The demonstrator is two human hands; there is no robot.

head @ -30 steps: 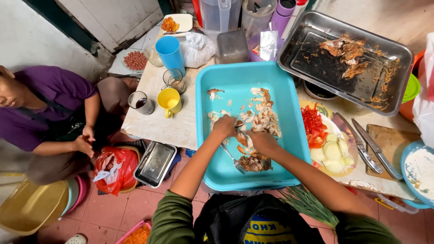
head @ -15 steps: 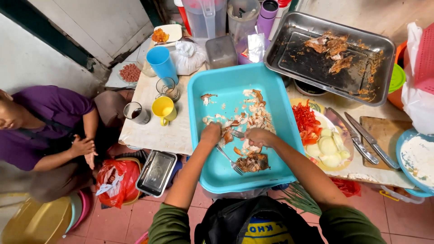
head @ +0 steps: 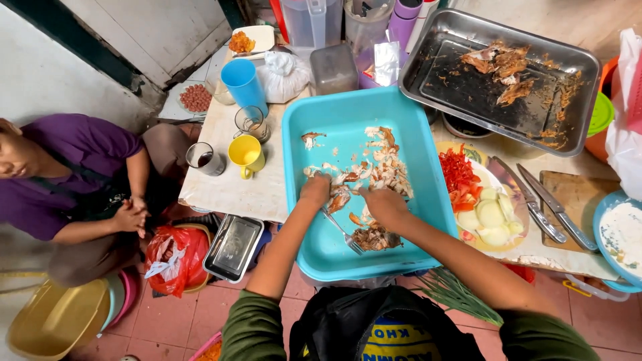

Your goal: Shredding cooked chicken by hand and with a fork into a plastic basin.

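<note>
Both hands pinch at the same clump of cooked meat [head: 341, 198]: the left hand [head: 315, 190] and the right hand [head: 382, 202] have their fingers curled down and pressed together on it, near the middle of the turquoise tub [head: 301, 134], with shredded pieces [head: 381, 164] scattered beyond and a fork [head: 342, 234] lying just beside the wrists. The meat looks soft, light and greasy (likely slippery), tearing along its grain, so a fingertip hold at each end of a strip seems best. A darker leftover lump [head: 374, 238] sits nearer the person.

Olive-green pushed-up sleeves, black apron.
</note>
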